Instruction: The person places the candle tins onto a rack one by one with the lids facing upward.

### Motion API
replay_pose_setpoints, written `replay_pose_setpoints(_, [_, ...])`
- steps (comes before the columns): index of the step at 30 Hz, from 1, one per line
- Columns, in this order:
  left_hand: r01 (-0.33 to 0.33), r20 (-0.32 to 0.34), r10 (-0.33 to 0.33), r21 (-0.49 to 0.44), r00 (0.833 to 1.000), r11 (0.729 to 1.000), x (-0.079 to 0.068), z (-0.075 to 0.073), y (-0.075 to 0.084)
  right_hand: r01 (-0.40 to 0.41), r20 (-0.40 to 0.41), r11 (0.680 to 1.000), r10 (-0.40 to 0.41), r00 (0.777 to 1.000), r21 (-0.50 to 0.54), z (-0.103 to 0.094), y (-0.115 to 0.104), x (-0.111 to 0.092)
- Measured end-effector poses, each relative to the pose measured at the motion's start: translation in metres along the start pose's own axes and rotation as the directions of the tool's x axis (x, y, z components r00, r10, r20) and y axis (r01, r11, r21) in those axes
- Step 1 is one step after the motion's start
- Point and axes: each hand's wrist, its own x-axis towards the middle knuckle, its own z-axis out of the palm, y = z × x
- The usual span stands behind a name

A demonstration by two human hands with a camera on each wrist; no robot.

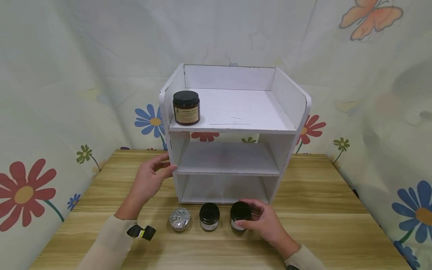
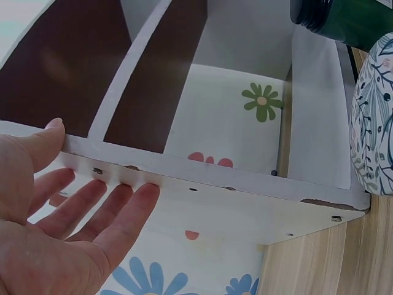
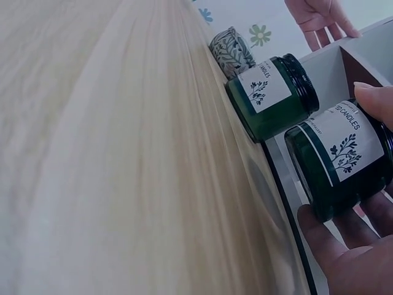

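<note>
My right hand (image 1: 266, 221) grips a dark green candle jar (image 3: 344, 153) with a black lid and a white label, in front of the shelf's bottom edge. Its thumb lies on one side and its fingers on the other. A matching green candle jar (image 1: 209, 216) stands just left of it, then a small patterned tin (image 1: 180, 219) with a leafy print. My left hand (image 1: 150, 180) touches the left side panel of a white wooden shelf unit (image 1: 229, 157). In the left wrist view its thumb is at the panel's front edge, its extended fingertips against the outer face.
A brown candle jar (image 1: 186, 108) with a black lid stands on the shelf's top level, at the left. Below are two more levels. The unit stands on a wood-grain table (image 1: 320, 217), before a flower-printed cloth backdrop (image 1: 101, 75).
</note>
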Motion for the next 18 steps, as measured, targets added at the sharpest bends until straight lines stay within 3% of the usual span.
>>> replay_pose_setpoints(10, [-0.004,0.003,0.004,-0.016,1.0,1.0,0.0002,0.0005,-0.0003,0.02,0.014,1.0,-0.02,1.0,-0.022,0.0013,-0.0031,-0.0015])
replay_pose_setpoints(18, [0.005,0.006,-0.005,-0.009,1.0,1.0,-0.0001,0.0,-0.0011,-0.012,0.014,1.0,0.012,1.0,0.006,0.0022,-0.0086,-0.0025])
